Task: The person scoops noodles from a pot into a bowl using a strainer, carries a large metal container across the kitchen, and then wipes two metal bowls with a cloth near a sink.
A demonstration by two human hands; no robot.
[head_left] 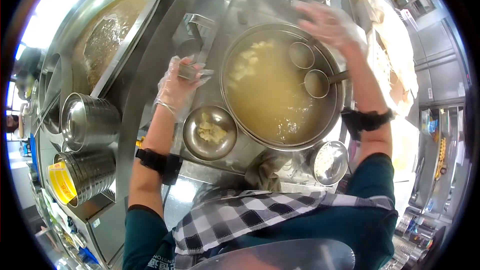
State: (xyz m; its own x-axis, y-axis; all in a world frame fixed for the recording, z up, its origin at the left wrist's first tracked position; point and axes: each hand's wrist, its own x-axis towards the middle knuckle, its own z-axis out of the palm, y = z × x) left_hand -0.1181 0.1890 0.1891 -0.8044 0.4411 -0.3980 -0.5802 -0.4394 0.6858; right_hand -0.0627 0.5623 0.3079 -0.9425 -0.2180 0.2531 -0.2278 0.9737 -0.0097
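A large round pot (270, 90) of cloudy yellowish liquid stands in the middle, with pale pieces floating at its upper left. Two strainers (316, 84) hang inside its right side. My right hand (325, 22), in a clear plastic glove, is over the pot's upper right rim, fingers spread and apparently empty. Left of the pot, my gloved left hand (181, 82) is closed around a metal handle (187, 72). Just below that hand sits a metal bowl (210, 151) with yellowish pieces in it.
A big basin (150, 7) of brownish liquid is at the upper left. Stacked metal bowls (91, 122) stand at the left. A bowl with white bits (330, 162) sits below the pot, beside a brown cloth (265, 170). Cloth-covered trays are at the right.
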